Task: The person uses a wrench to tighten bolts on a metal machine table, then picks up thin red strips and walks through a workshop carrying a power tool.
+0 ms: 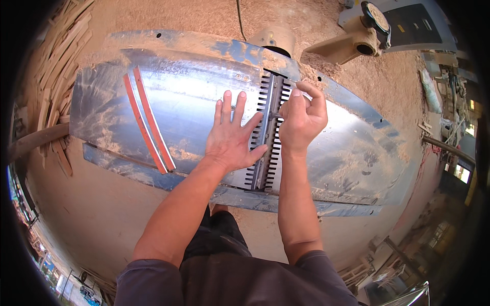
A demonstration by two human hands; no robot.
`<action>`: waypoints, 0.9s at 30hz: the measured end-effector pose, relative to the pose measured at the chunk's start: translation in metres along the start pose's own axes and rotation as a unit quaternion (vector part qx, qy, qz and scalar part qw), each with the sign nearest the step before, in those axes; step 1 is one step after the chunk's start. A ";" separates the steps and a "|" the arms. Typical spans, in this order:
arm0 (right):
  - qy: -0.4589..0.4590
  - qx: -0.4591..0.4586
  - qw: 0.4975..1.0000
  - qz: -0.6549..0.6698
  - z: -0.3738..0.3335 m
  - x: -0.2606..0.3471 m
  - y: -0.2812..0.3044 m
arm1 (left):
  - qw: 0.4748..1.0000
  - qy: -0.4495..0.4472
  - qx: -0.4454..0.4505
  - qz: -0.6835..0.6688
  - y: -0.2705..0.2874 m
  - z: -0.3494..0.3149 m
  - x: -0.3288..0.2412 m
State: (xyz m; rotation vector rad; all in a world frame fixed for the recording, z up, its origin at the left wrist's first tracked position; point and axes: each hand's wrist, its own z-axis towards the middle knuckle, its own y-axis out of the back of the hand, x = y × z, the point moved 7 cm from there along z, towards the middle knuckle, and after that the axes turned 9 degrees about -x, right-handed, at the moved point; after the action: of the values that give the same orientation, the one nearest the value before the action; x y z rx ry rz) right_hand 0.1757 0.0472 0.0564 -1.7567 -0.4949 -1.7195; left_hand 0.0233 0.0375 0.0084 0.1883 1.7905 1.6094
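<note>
Two bare hands, the left hand (232, 137) and the right hand (301, 120). Two red strips (148, 120) lie side by side. One steel table (194, 92). One toothed cutter slot (268, 132).

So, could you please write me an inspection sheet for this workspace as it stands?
Surface: long grey metal machine table, dusted with sawdust.
Job's things: dark slotted cutter gap with comb-like teeth across the table.
Clutter: two red-edged strips lying on the table's left part.
Hands: left hand flat beside the gap; right hand closed over it, whether around a small tool cannot be told.
Cables: thin dark cord on the floor beyond.
Surroundings: sawdust-covered floor, stacked wood offcuts at left.
</note>
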 end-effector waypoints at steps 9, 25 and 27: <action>0.033 0.010 0.990 -0.136 -0.003 0.006 -0.005 | 1.000 0.008 0.018 -0.007 -0.001 -0.001 0.004; -0.172 0.014 0.972 -0.160 0.084 -0.009 -0.042 | 0.999 0.012 0.040 0.003 -0.008 -0.004 0.004; -0.144 0.008 0.978 -0.150 0.070 0.000 -0.037 | 0.999 0.010 0.037 0.008 -0.006 0.002 0.005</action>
State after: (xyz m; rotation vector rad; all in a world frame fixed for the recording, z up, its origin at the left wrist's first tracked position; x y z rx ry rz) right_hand 0.2042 0.1203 0.0656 -2.0112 -0.9396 -1.6537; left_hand 0.0228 0.0405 0.0012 0.2213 1.8698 1.5618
